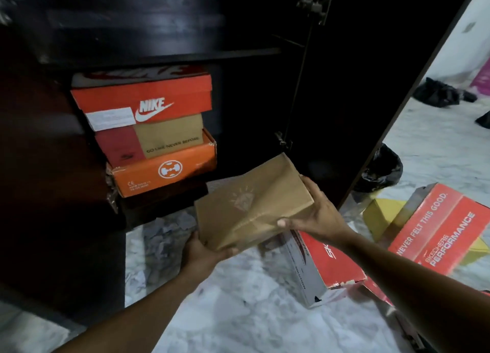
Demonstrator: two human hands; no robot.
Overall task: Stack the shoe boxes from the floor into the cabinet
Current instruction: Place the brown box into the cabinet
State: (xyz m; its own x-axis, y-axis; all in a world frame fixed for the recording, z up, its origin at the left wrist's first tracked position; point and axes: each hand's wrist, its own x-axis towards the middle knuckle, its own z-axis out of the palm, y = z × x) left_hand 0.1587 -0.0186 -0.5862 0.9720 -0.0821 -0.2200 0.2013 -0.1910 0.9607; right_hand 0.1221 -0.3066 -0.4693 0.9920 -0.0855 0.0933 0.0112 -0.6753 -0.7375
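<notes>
A plain brown shoe box with a faint diamond logo hangs tilted above the floor, in front of the dark cabinet. My left hand grips its near left corner from below. My right hand holds its right end, thumb on top. Inside the cabinet's left side stands a stack: a red Nike box on top, a tan and red box under it, an orange box below, resting on a dark box.
The cabinet's open door stands to the right. On the marble floor lie a red and white Skechers box, a red Skechers Performance box and a yellow box. Black bags sit behind.
</notes>
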